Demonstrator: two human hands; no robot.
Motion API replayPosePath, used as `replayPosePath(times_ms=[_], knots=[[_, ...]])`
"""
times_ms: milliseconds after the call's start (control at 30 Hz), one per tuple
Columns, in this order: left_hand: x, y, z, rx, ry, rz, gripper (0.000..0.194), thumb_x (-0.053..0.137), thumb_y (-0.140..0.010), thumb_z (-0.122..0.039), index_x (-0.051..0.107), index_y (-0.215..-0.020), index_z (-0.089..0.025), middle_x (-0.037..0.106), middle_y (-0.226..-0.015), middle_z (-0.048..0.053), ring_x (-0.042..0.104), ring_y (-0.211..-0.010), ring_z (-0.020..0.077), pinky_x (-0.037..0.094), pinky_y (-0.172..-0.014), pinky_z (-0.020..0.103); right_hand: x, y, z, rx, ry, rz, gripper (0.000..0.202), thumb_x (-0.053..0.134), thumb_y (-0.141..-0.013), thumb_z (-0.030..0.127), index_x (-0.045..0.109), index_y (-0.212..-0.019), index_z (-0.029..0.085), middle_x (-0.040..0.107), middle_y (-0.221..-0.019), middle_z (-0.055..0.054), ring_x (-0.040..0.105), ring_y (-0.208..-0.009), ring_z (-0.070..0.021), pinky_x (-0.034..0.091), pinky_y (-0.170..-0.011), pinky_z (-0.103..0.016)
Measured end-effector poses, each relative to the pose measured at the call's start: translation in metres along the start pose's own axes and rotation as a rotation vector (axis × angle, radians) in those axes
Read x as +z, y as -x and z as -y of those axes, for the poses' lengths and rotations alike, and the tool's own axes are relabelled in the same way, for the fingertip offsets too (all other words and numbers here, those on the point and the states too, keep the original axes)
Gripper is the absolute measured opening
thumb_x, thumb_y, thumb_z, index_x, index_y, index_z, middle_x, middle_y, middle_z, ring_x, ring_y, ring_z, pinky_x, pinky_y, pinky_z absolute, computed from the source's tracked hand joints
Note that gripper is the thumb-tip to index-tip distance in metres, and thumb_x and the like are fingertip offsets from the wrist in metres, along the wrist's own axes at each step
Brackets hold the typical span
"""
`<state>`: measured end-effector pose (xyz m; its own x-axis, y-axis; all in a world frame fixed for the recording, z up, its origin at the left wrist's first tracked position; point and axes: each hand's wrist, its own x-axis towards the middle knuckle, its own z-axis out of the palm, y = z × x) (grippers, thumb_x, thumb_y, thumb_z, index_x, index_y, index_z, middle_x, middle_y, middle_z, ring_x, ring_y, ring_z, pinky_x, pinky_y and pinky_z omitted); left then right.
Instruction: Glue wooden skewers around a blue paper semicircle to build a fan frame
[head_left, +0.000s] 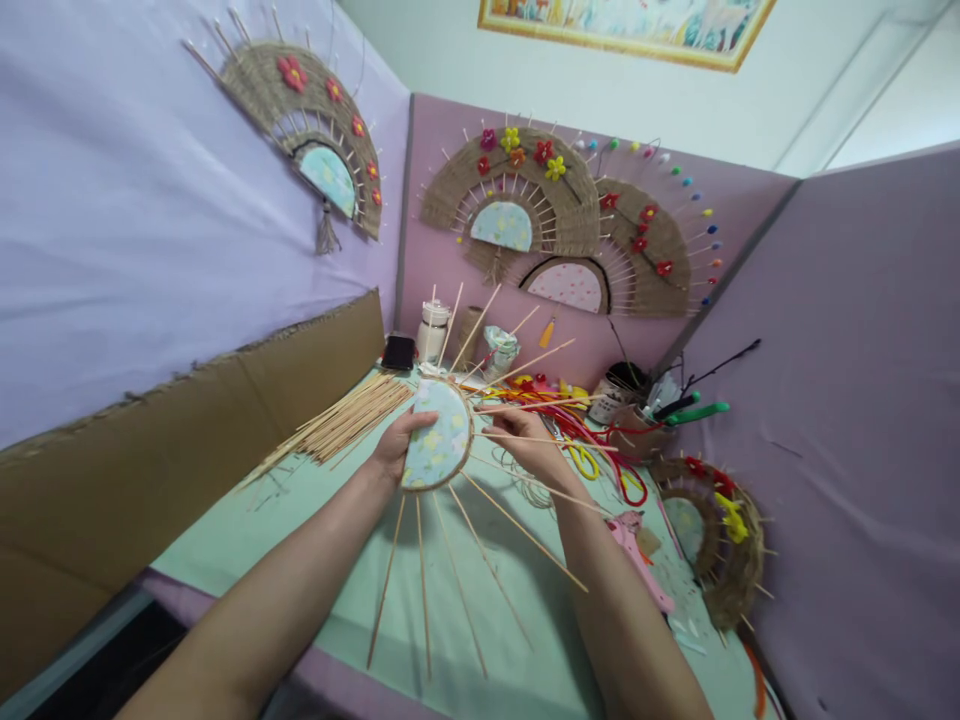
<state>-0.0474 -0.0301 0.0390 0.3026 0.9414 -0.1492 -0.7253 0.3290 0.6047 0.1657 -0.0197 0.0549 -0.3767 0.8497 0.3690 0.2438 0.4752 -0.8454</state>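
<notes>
A half-round piece [441, 440] covered in pale blue floral cloth stands on its side above the green table, with several thin wooden sticks [495, 560] fanning out from its curved edge. My left hand [396, 440] is closed on its straight edge, thumb over the cloth. At the curved edge, my right hand [525, 437] has its fingers pressed together beside the sticks; whether they pinch a stick or a thin strand is too small to tell. Below that hand lies a loose coil of thin cord [529, 485].
A bundle of sticks [352, 415] lies at the left beside a cardboard strip [225, 430]. Behind are a white bottle [433, 332] and twine spool [470, 335]. Yellow scissors [583, 460], a pink glue gun [643, 565] and a finished fan [731, 540] sit right.
</notes>
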Motion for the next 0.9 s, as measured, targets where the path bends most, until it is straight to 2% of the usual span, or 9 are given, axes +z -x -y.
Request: replayPosePath(times_ms=[100, 167, 333, 467, 567, 667, 767, 900], knots=[[-0.001, 0.003, 0.004, 0.043, -0.07, 0.087, 0.047, 0.063, -0.067, -0.003, 0.058, -0.113, -0.011, 0.076, -0.076, 0.008, 0.073, -0.063, 0.024, 0.059, -0.061, 0.032, -0.009, 0.001, 0.002, -0.024, -0.037, -0.044, 0.026, 0.066, -0.081, 0.039, 0.075, -0.099, 0.022, 0.073, -0.098, -0.007, 0.063, -0.088, -0.0216, 0.047, -0.079, -0.035], [-0.002, 0.004, 0.006, 0.046, -0.09, 0.102, 0.047, 0.064, -0.065, -0.003, 0.057, -0.111, -0.012, 0.076, -0.076, 0.009, 0.073, -0.063, 0.0254, 0.058, -0.058, 0.032, -0.013, 0.003, 0.005, -0.035, -0.056, -0.053, 0.024, 0.068, -0.08, 0.039, 0.076, -0.095, 0.023, 0.074, -0.1, -0.007, 0.064, -0.093, -0.0223, 0.047, -0.082, -0.035], [-0.001, 0.005, 0.007, 0.071, -0.107, 0.11, 0.053, 0.061, -0.067, -0.003, 0.053, -0.119, -0.012, 0.076, -0.085, 0.012, 0.074, -0.068, 0.0275, 0.059, -0.061, 0.034, -0.018, 0.006, 0.018, -0.016, -0.101, -0.015, 0.02, 0.072, -0.077, 0.038, 0.078, -0.087, 0.022, 0.074, -0.09, -0.006, 0.064, -0.082, -0.0202, 0.046, -0.074, -0.032], [-0.001, 0.005, 0.007, 0.063, -0.088, 0.118, 0.055, 0.061, -0.067, -0.002, 0.053, -0.121, -0.011, 0.076, -0.083, 0.012, 0.074, -0.069, 0.0282, 0.061, -0.063, 0.036, -0.02, 0.008, 0.025, 0.035, -0.158, 0.019, 0.02, 0.076, -0.073, 0.037, 0.077, -0.082, 0.019, 0.07, -0.076, -0.004, 0.057, -0.069, -0.0153, 0.042, -0.062, -0.027], [0.0, 0.005, 0.007, 0.058, -0.09, 0.115, 0.054, 0.062, -0.066, -0.001, 0.053, -0.119, -0.011, 0.076, -0.082, 0.012, 0.074, -0.072, 0.03, 0.061, -0.066, 0.038, -0.024, 0.009, 0.021, 0.084, -0.258, 0.012, 0.023, 0.078, -0.071, 0.039, 0.072, -0.075, 0.017, 0.058, -0.058, 0.002, 0.044, -0.052, -0.0092, 0.033, -0.048, -0.022], [0.001, 0.005, 0.007, 0.06, -0.114, 0.121, 0.053, 0.062, -0.067, -0.001, 0.053, -0.118, -0.011, 0.076, -0.084, 0.013, 0.074, -0.072, 0.0299, 0.061, -0.068, 0.039, -0.035, 0.009, 0.014, 0.122, -0.4, -0.034, 0.032, 0.072, -0.074, 0.048, 0.061, -0.067, 0.019, 0.034, -0.045, 0.009, 0.023, -0.039, -0.0053, 0.02, -0.038, -0.019], [0.001, 0.004, 0.007, 0.026, -0.134, 0.161, 0.048, 0.062, -0.068, -0.002, 0.054, -0.114, -0.012, 0.076, -0.081, 0.012, 0.074, -0.065, 0.0268, 0.06, -0.062, 0.035, -0.054, 0.01, 0.012, 0.126, -0.511, -0.1, 0.036, 0.065, -0.078, 0.054, 0.054, -0.067, 0.021, 0.024, -0.048, 0.011, 0.011, -0.038, -0.0047, 0.013, -0.034, -0.018], [0.002, 0.005, 0.009, -0.041, -0.176, 0.216, 0.038, 0.066, -0.065, -0.002, 0.057, -0.101, -0.013, 0.075, -0.078, 0.011, 0.072, -0.061, 0.0253, 0.059, -0.057, 0.032, -0.078, 0.016, 0.02, 0.088, -0.586, -0.198, 0.033, 0.065, -0.08, 0.052, 0.054, -0.073, 0.022, 0.021, -0.055, 0.01, 0.007, -0.041, -0.0055, 0.014, -0.034, -0.016]])
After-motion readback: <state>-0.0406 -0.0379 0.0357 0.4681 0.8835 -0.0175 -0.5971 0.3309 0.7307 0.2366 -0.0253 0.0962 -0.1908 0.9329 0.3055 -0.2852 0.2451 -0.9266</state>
